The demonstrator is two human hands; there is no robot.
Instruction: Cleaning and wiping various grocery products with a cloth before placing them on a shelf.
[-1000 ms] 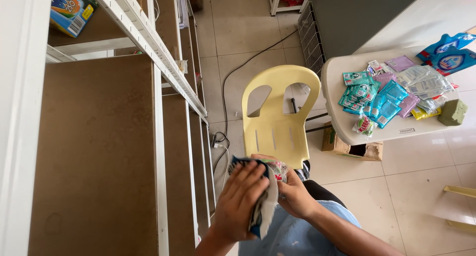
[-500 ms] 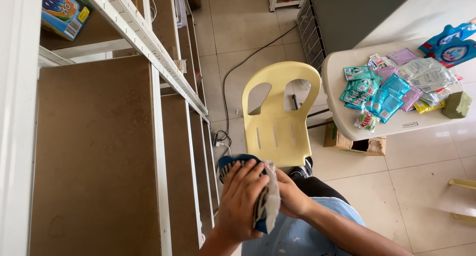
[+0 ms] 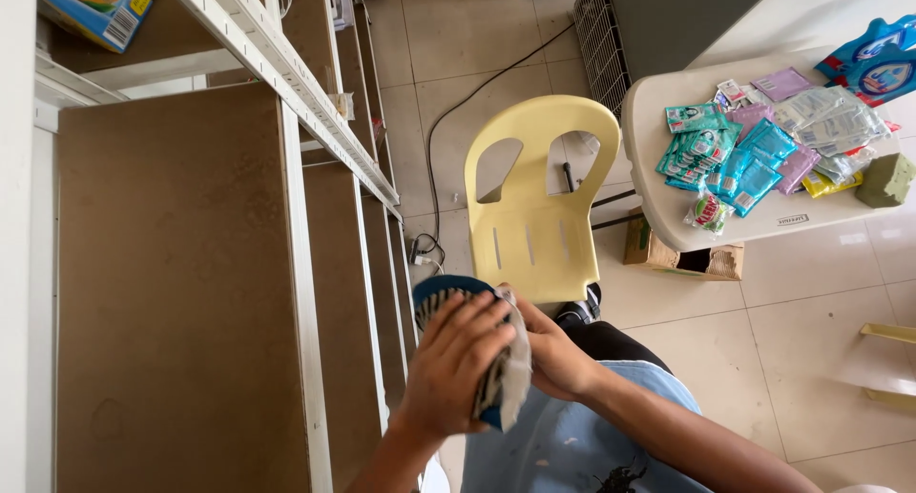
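Low centre of the frame, both hands clasp a bundle of sachets (image 3: 501,383): left hand (image 3: 458,364) over its face, right hand (image 3: 553,355) behind. It looks light, limp, slippery, best pinched at the edges. Beyond, a yellow chair (image 3: 534,197); upper right, the counter (image 3: 658,207) strewn with packets.

The chair (image 3: 539,207) is yellow. Right of the chair, the table (image 3: 668,202) is white with blue, green and purple packets (image 3: 739,154). Left of it, the shelves (image 3: 176,283) are brown.

Chair (image 3: 534,216) between shelves (image 3: 181,283) and table (image 3: 668,202).
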